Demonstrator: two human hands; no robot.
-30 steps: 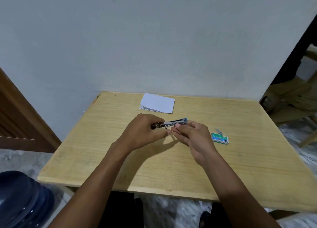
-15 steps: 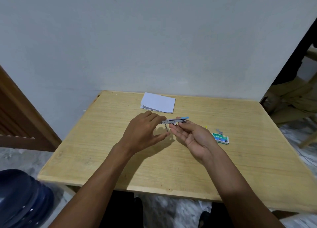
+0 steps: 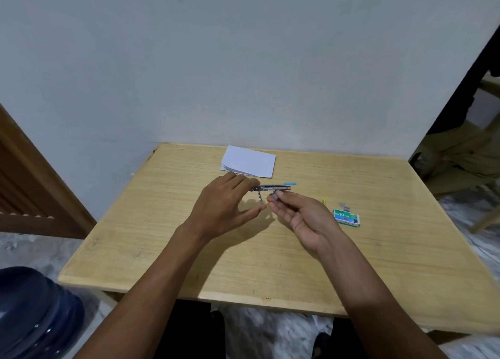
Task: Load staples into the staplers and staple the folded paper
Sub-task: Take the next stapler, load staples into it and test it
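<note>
Where left hand [image 3: 225, 205] hides stapler [image 3: 273, 188] end, grip unclear; right hand [image 3: 303, 216] pinches staples [image 3: 275, 196].

We note: folded paper [image 3: 249, 161] at far edge of desk [image 3: 162, 223], near its middle. Stapler [image 3: 272, 188] just before paper, mid-desk. Our left hand [image 3: 224, 207] left of stapler, fingers [image 3: 244, 182] touching its left end. Our right hand [image 3: 300, 218] before and right of stapler, staple strip [image 3: 275, 196] pinched at its fingertips. Staple box [image 3: 346, 217] right of right hand; loose staples [image 3: 344, 206] just behind box. Jug [image 3: 35, 312] on floor off near-left corner.
</note>
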